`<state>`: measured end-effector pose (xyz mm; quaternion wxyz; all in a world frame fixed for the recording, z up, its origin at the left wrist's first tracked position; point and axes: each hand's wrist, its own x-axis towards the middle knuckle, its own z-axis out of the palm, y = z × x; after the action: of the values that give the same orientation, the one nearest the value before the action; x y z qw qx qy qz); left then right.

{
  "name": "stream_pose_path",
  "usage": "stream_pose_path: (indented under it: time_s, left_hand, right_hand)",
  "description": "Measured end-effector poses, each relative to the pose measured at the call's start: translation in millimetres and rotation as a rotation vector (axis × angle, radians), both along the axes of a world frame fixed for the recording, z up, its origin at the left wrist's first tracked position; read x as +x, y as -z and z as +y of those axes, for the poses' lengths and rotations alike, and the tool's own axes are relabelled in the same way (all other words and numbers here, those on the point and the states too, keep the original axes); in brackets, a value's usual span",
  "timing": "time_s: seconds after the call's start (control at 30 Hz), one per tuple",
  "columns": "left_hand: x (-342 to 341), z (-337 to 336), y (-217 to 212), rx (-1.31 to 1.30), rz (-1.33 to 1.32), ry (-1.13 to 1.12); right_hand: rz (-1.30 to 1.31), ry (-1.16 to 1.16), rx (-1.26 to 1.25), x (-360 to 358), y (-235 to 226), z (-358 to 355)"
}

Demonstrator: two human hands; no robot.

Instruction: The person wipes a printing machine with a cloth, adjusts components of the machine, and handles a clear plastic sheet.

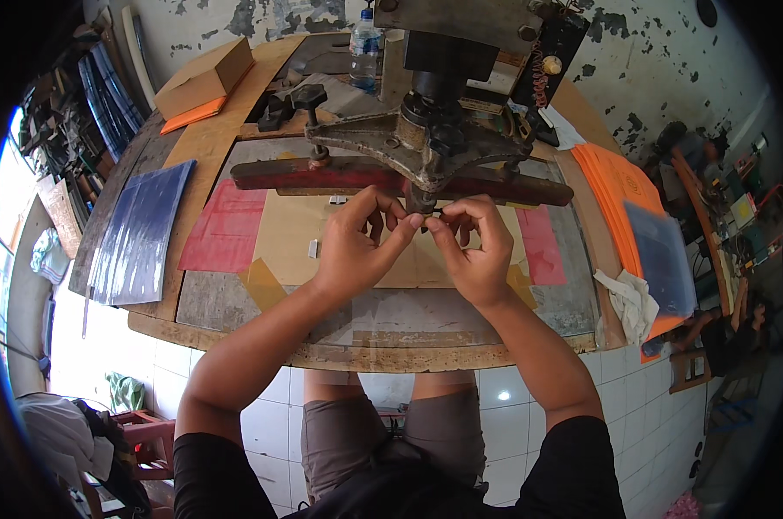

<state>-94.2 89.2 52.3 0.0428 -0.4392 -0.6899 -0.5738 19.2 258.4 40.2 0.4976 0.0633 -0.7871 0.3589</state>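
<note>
Under the middle of a heavy metal press (430,143), my left hand (357,242) and my right hand (480,251) meet with their thumbs almost tip to tip. Both are closed in a pinch. Something small and dark seems to be between the fingertips, too hidden to name. Just behind the fingers runs the press's long red-edged bar (322,177). Below the hands a brown board (287,229) lies on the worktable, with red sheets (227,227) showing at both ends and tape at its near corners. A small whitish piece (313,249) rests on the board, left of my left hand.
Clear plastic sheets (140,233) lie at the table's left, below a cardboard box (203,76). Orange folders (603,195), more plastic sheets (661,259) and a white cloth (629,304) line the right edge. A water bottle (364,50) stands behind. Another person (741,333) is at far right.
</note>
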Motion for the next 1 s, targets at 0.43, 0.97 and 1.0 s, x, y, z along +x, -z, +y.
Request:
stream_pose_path:
  time_s: [0.43, 0.97, 1.0]
  left_hand:
    - [-11, 3, 4, 0.070, -0.085, 0.105]
    - [-28, -4, 2, 0.003, 0.391, 0.069]
    - [-28, -4, 1, 0.013, 0.404, 0.069]
  right_hand:
    - [-0.067, 0.013, -0.103, 0, 2, 0]
    - [-0.105, -0.008, -0.040, 0, 3, 5]
    - [-0.101, -0.013, -0.031, 0, 2, 5]
